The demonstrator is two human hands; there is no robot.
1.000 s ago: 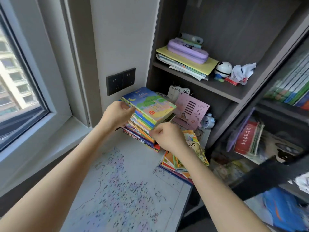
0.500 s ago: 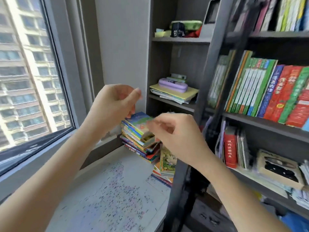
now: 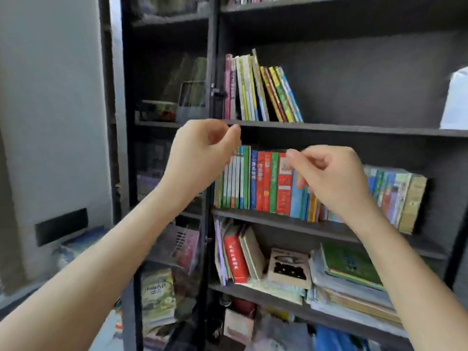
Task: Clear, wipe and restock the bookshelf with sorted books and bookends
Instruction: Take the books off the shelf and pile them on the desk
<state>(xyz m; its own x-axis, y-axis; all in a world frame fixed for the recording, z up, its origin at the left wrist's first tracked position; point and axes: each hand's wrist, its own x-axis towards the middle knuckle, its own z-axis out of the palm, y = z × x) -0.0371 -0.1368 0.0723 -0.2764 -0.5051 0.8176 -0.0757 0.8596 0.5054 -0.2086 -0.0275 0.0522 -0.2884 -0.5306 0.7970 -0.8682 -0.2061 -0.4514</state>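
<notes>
Bookshelf (image 3: 354, 129) stands before you, its middle board full of upright books (image 3: 263, 183). Your left hand (image 3: 202, 153) and right hand (image 3: 329, 178) hover before that row, fingers loosely bent, gripping nothing.

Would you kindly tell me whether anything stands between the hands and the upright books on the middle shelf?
Nothing visible does. The left hand hovers at the left end of the row of books, and the right hand is right in front of its spines; contact is unclear.
</notes>
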